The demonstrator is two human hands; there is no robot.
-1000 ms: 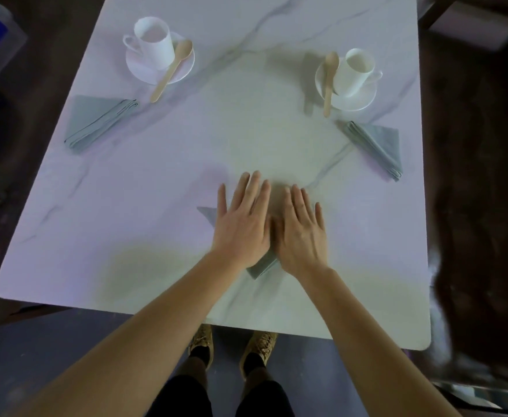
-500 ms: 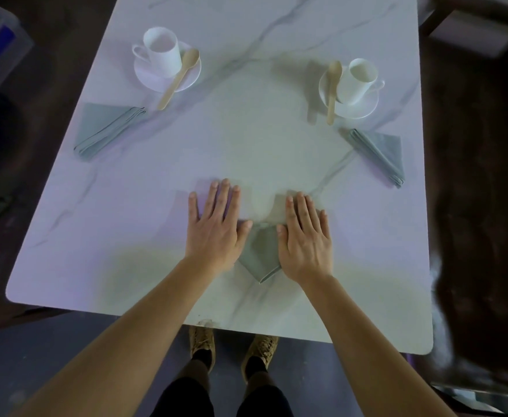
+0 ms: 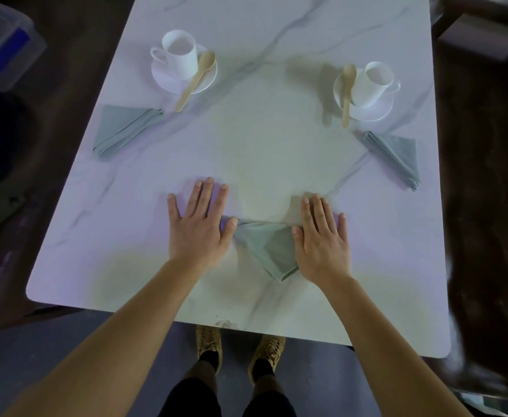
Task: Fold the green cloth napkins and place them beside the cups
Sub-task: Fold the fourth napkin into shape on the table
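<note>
Napkin [image 3: 269,251], folded triangular, lay on the white marbled table [image 3: 246,164] above a dark floor [image 3: 487,206]; left hand [image 3: 200,227] and right hand [image 3: 322,239] lay flat at its ends, fingers straight.

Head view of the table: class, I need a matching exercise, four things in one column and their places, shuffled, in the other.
Things:
1 left cup
2 left spoon
3 right napkin
4 middle napkin

Places:
a near the right edge of the table
b top corners under the left hand and right hand
c on the far-left saucer
d across that saucer's rim, handle end on the table

Pairs: 1-c, 2-d, 3-a, 4-b
</note>
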